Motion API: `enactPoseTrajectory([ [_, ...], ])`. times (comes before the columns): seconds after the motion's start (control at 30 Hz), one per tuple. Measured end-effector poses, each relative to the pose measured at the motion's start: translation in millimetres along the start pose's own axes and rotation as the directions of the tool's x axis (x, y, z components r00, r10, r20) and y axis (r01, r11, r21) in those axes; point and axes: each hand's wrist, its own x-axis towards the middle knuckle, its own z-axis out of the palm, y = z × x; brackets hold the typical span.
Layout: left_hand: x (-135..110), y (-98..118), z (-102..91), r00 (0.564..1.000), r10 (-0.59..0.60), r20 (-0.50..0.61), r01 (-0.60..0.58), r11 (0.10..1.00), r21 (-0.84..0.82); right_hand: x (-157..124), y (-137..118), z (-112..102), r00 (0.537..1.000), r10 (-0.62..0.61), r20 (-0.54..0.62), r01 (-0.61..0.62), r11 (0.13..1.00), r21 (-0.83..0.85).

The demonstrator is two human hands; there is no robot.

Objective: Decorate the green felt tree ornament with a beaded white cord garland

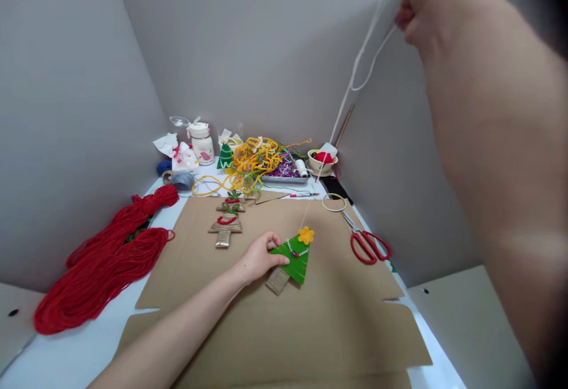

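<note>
My left hand [256, 259] pinches a flat green Christmas tree ornament [298, 269] by its left side, just over the cardboard. The ornament has a brown trunk [278, 280], a string of beads across its front and a yellow flower [306, 235] at its tip. High at the upper right, my right hand [408, 13] is closed on white thread [354, 75], its fingers blurred and partly cut off by the frame's edge. Down from that hand the thread slants toward the flower, with a slack loop near the top. Whether a needle is in those fingers is hidden.
Red-handled scissors [369, 246] and a ring [334, 202] lie right on the cardboard sheet [213, 318]. Two brown tree ornaments [226, 226] lie left of centre. Red yarn [106, 265] fills the left side. Behind are tangled yellow yarn [257, 158], a bottle [202, 143] and a bowl [322, 165]. Grey panels surround the table.
</note>
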Motion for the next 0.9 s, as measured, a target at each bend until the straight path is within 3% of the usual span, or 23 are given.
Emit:
enactPoseTrajectory([
  [0.07, -5, 5, -2.8, 1.000, -0.018, 0.009, 0.019, 0.997, -0.071, -26, 9, -18, 0.981, 0.141, -0.136, -0.158, 0.979, -0.128],
  [0.13, -10, 11, -6.5, 0.999, -0.033, 0.014, 0.034, 0.994, -0.107, -51, 21, -35, 0.981, 0.134, -0.141, -0.158, 0.972, -0.176],
  [0.33, -15, 30, -19.9, 0.999, -0.038, 0.021, 0.040, 0.989, -0.141, -130, 71, -75, 0.998, 0.044, 0.037, -0.028, 0.933, -0.358],
  [0.47, -12, 45, -33.8, 0.988, -0.153, 0.025, 0.155, 0.976, -0.153, -192, 116, -88, 0.952, 0.189, 0.239, -0.042, 0.859, -0.510],
  [0.53, -8, 51, -42.9, 0.977, -0.206, 0.056, 0.212, 0.966, -0.150, -224, 137, -89, 0.890, 0.278, 0.361, -0.036, 0.832, -0.554],
  [0.57, -6, 52, -47.7, 0.972, -0.228, 0.062, 0.235, 0.960, -0.153, -240, 145, -88, 0.806, 0.341, 0.483, 0.040, 0.784, -0.619],
  [0.63, -1, 51, -57.2, 0.964, -0.260, 0.053, 0.265, 0.948, -0.174, -270, 157, -83, 0.711, 0.390, 0.585, 0.098, 0.769, -0.632],
  [0.8, 4, 31, -74.5, 0.966, -0.241, 0.096, 0.260, 0.897, -0.358, -334, 162, -57, 0.558, 0.365, 0.745, 0.183, 0.822, -0.539],
  [0.9, 2, 21, -77.3, 0.970, -0.239, 0.043, 0.232, 0.863, -0.448, -364, 155, -34, 0.413, 0.296, 0.861, 0.218, 0.886, -0.410],
])
